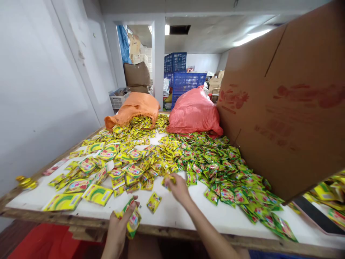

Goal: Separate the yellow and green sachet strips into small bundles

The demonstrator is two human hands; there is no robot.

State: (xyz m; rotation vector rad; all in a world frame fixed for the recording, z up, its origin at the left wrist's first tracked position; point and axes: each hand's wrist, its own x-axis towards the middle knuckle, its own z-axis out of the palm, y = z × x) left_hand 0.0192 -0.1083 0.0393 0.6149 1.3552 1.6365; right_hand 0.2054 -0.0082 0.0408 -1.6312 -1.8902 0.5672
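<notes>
My left hand is closed around a yellow-and-green packet at the table's front edge. Further right, my right hand reaches over the white tabletop, its fingers closed on a small yellow sachet beside the heap. One loose yellow sachet lies between the two hands. Larger yellow packets are spread at the left. Small yellow sachets fill the middle, and a heap of green sachets covers the right side.
An orange sack spills sachets at the back, next to a red sack. A large cardboard box stands along the right. Gold ribbon sits at the left edge. A black flat object lies at the right. Blue crates stand behind.
</notes>
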